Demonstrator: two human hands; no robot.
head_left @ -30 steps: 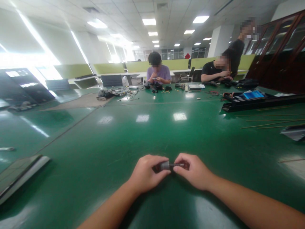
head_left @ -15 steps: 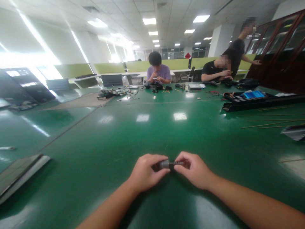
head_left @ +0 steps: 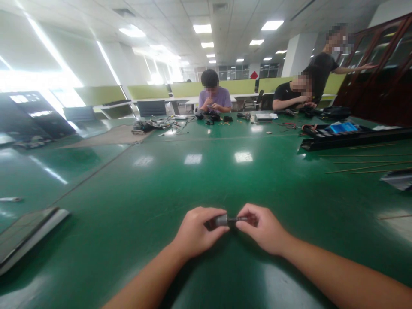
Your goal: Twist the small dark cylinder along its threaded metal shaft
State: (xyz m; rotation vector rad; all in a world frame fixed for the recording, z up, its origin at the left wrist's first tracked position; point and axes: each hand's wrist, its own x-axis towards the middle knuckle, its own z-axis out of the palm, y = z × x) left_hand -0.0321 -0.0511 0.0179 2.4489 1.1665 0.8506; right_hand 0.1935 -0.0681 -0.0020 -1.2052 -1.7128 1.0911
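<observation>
A small grey metal cylinder (head_left: 221, 220) lies sideways between the thumb and fingers of my left hand (head_left: 197, 231), just above the green table (head_left: 167, 180). From its right end a thin dark shaft (head_left: 233, 220) runs toward my right hand (head_left: 262, 227). The thumb and fingers of my right hand are pinched round the shaft's far end. My curled fingers partly hide that end, so its exact shape is unclear.
At the left edge lies a flat panel (head_left: 28, 236). Thin rods (head_left: 370, 163) and a black channel with a blue item (head_left: 343, 128) are at the right. Cables and parts (head_left: 151, 124) line the far side, where two people sit and another stands.
The standing person's arm has stretched further right toward the cabinet. My two hands and the cylinder have barely moved.
</observation>
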